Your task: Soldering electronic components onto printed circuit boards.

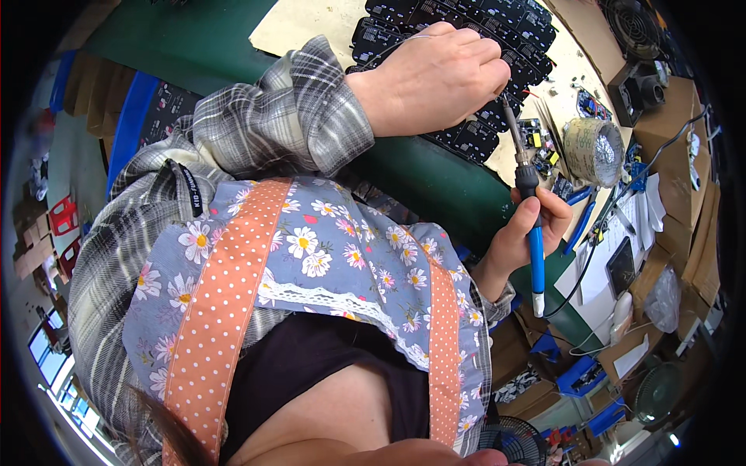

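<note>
My right hand (536,221) grips a soldering iron (536,247) with a blue handle and black collar, its metal shaft angled up and away from me. The iron's tip is close beside the fingertips of my left hand (447,78), which is closed in a pinch over black circuit boards (478,140). A thin strand of solder wire (400,44) runs to the far side of that hand; the pinch point itself is mostly hidden. The boards lie in joined rows on a pale sheet (299,23).
Right of the boards stand a roll of silvery tape (592,151), tweezers (553,124) and small yellow-and-black components (532,138). Blue-handled pliers (581,221) lie nearer me. The iron's black cord (579,283) loops past papers toward cardboard boxes (676,147). A green tabletop (179,39) extends left.
</note>
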Demonstrator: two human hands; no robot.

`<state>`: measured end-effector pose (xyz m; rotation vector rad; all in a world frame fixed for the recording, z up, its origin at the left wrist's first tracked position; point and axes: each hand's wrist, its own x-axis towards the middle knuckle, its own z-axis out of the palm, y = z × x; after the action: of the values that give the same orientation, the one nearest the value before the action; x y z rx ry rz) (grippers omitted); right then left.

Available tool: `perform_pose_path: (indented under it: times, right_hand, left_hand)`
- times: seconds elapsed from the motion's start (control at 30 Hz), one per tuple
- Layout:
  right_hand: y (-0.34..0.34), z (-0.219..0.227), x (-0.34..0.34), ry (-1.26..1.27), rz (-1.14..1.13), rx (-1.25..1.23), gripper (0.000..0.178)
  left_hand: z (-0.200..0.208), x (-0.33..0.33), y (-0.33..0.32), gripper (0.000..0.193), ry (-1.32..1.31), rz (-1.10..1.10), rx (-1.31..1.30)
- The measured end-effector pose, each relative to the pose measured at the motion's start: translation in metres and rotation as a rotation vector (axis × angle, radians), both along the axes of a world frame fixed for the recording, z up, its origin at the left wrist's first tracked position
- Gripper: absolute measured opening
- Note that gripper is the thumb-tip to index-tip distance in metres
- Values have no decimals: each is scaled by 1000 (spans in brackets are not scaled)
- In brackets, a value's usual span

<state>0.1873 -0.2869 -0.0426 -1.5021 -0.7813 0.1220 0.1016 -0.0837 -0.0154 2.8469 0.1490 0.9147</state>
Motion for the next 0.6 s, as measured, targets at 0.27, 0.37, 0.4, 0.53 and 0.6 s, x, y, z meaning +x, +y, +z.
perform_pose_path:
  times: [0.27,0.37,0.4,0.53,0.6]
  right_hand:
    - [0,1,-3,-5,-44,-14,18]
    - [0,1,-5,-38,-58,-19,16]
    - [1,2,-5,-47,-67,-23,16]
    - [-3,1,-2,-4,-79,-23,21]
    - [-2,1,-3,3,-74,-21,21]
  left_hand:
    - [6,-15,3,8,-126,1,-25]
    - [-1,-17,4,8,-190,5,-97]
    - [-3,-17,4,9,-116,-3,-117]
    - [-1,-12,1,11,-17,-19,-113]
    - [-1,-7,1,11,-11,-23,-104]
